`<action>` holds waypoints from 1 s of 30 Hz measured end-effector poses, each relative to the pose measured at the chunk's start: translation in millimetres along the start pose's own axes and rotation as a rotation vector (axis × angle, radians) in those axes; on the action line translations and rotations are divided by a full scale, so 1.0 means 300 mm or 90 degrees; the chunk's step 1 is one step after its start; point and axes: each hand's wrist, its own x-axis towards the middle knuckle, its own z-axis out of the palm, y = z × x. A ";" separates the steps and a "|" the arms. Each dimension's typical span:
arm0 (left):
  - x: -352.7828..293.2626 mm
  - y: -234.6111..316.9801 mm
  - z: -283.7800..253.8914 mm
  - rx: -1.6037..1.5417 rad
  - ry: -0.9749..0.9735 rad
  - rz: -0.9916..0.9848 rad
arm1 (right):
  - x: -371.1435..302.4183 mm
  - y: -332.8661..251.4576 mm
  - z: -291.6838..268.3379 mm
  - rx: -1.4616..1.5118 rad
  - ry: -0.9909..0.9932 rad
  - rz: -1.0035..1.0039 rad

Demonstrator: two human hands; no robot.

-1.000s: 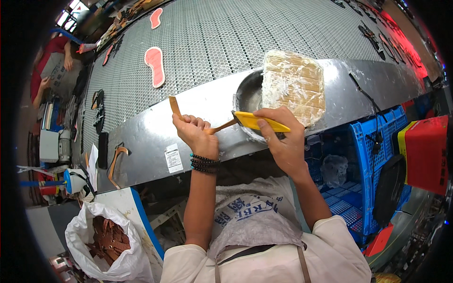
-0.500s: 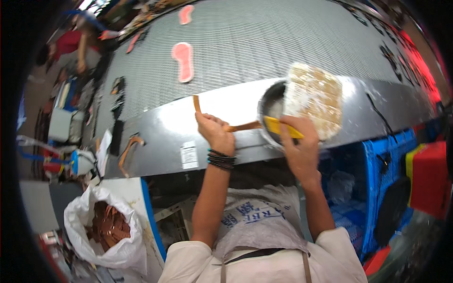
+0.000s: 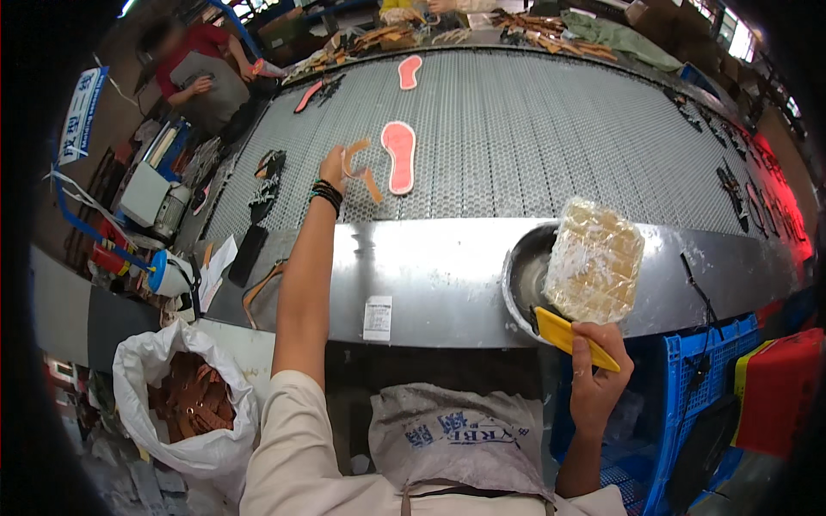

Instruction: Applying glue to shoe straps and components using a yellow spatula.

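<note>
My left hand point(image 3: 334, 168) is stretched forward over the grey mesh belt point(image 3: 499, 155), its fingers closed on a tan leather strap point(image 3: 370, 184) that curves out to the right. Just right of it lies a pink insole point(image 3: 399, 155) with a pale rim. My right hand point(image 3: 601, 378) grips a yellow-handled brush point(image 3: 564, 332). The brush leans over the near rim of a round metal pot point(image 3: 509, 301); its tip is hidden. A tape-wrapped, paste-smeared slab point(image 3: 598, 258) covers the pot's right part.
A metal ledge point(image 3: 439, 284) runs along the belt's near side, with a white label point(image 3: 377, 318) and another tan strap point(image 3: 261, 292). A white sack point(image 3: 129, 404) of brown straps stands at lower left. Blue crates point(image 3: 680, 404) are at right. A person in red point(image 3: 202, 64) is far left.
My left hand has gone from above the ledge forward over the belt with the strap. My right hand and the brush have drawn back to the pot's near edge. The view has shifted.
</note>
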 end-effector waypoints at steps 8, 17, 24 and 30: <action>-0.273 -0.109 0.580 0.197 -0.320 0.268 | 0.080 0.259 -0.096 0.012 0.403 -0.019; -0.501 -0.089 1.159 0.478 -0.629 0.288 | 0.180 0.390 0.009 0.158 0.416 0.032; -0.564 -0.118 1.136 0.574 -0.643 0.401 | 0.221 0.441 -0.043 0.203 0.379 0.067; -0.620 -0.101 1.044 0.584 -0.562 0.381 | 0.292 0.465 -0.092 0.196 0.331 0.060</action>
